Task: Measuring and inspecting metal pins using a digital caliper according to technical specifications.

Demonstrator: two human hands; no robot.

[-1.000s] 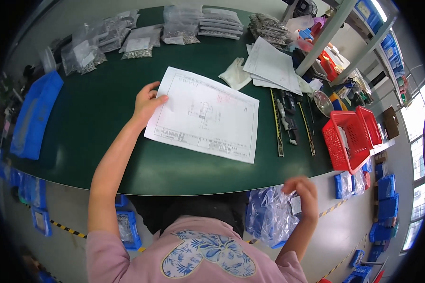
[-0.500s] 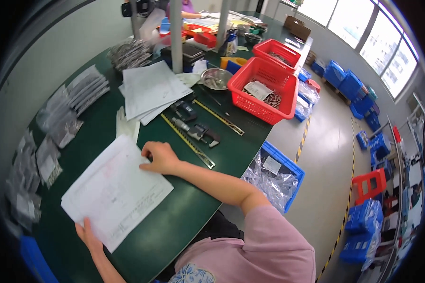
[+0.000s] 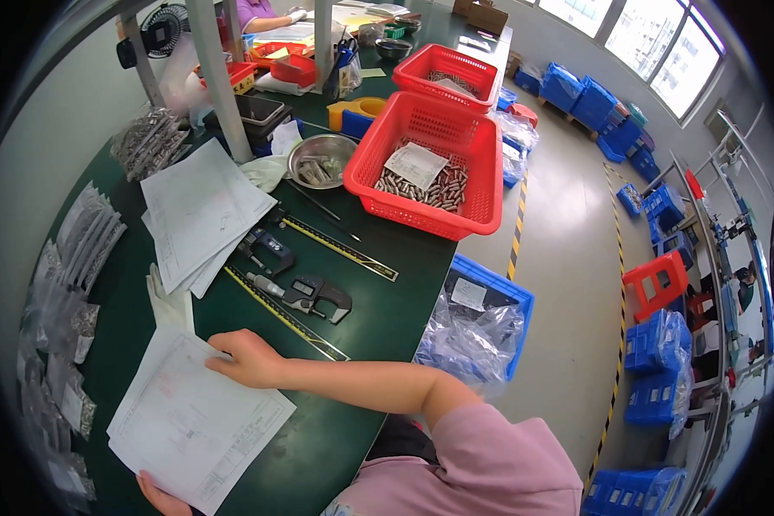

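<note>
A few printed drawing sheets (image 3: 199,430) lie tilted in front of me over the green table. My right hand (image 3: 245,357) is closed at their upper right edge, thumb and curled fingers on the paper. At the lower left edge my left hand (image 3: 162,496) grips the sheets, thumb on top and the other fingers hidden beneath. Beyond my right forearm lie a digital micrometer (image 3: 305,295), a second dark micrometer (image 3: 269,251) and two yellow-black scales, the nearer scale (image 3: 288,316) running alongside. A white glove (image 3: 170,299) is partly covered by the sheets.
More paper sheets (image 3: 202,211) lie farther back. Red baskets of metal pins, the nearer basket (image 3: 482,185) by the table edge, flank a steel bowl (image 3: 321,161). Bagged parts (image 3: 86,241) line the left. A blue crate (image 3: 518,331) stands right of the table. Another person (image 3: 258,15) sits far back.
My view has shifted, so the table items appear farther left and the micrometers lower. Both hands remain at the edges of the sheets.
</note>
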